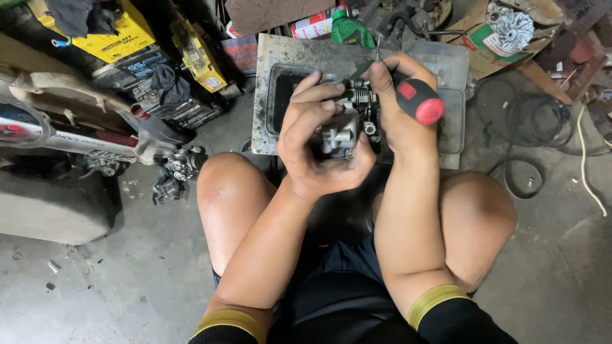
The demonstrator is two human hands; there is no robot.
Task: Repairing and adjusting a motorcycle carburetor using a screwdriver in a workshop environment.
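Observation:
My left hand point(319, 143), smudged with grease, grips a small grey metal carburetor point(344, 130) in front of my knees. My right hand point(398, 105) holds a screwdriver with a red and black handle point(417, 100) across the palm; the thumb and fingers press at the carburetor's top. The tool's tip is hidden behind my fingers. Both hands hover over a dirty grey metal tray point(440, 67) on the floor.
Two more carburetors point(175, 172) lie on the concrete floor at left, beside yellow and black batteries point(127, 38) and a motorcycle body panel point(57, 137). Black rubber belts and cables point(523, 127) lie at right, cluttered boxes and parts behind.

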